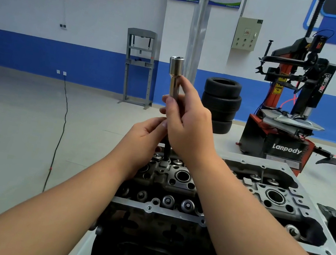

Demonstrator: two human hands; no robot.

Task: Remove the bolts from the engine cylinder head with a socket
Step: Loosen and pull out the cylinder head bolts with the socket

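Note:
The engine cylinder head (170, 212) lies low in the middle of the head view, with valve springs and open bores on top. A long silver socket (174, 70) stands upright above it with its open end up. A dark shaft (167, 152) runs from under the socket down to the head's far left side. My right hand (188, 122) grips the socket's lower part. My left hand (145, 136) pinches the shaft just below the right hand. The join of socket and shaft is hidden by my fingers.
A stack of tyres (221, 102) stands behind the head. A red and black tyre changer (288, 117) is at the right. A grey press frame (138, 66) stands by the blue-banded wall. A black cable (61, 131) runs across the floor at the left.

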